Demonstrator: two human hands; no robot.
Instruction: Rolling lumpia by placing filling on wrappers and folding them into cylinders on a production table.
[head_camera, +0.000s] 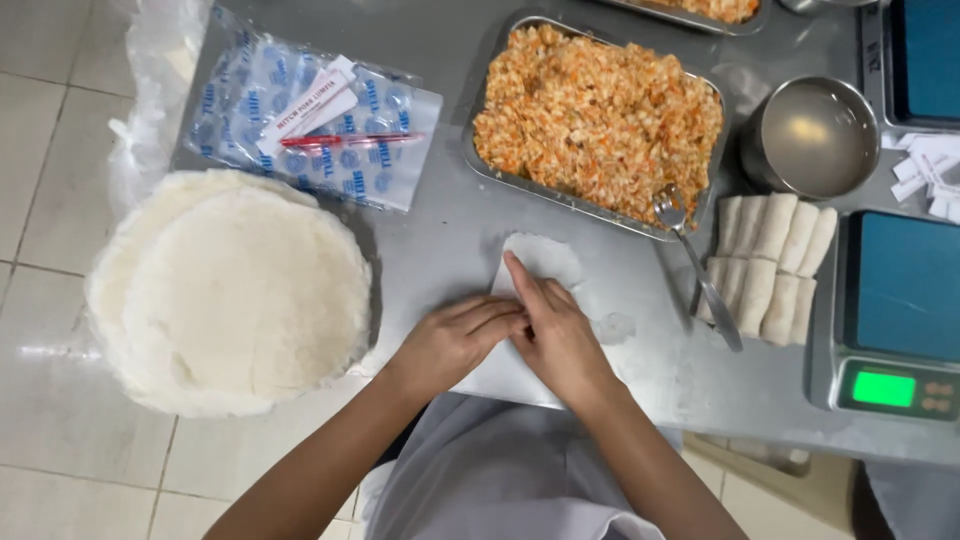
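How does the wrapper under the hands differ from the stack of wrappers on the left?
The wrapper under the hands is a single sheet, partly folded and mostly covered by the left hand and right hand. The stack of wrappers holds many sheets, lies flat and open, untouched, and overhangs the table edge. Both are pale white, thin and round-edged.

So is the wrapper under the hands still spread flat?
Partly folded: the left hand and right hand press over the wrapper, only its far rounded edge showing.
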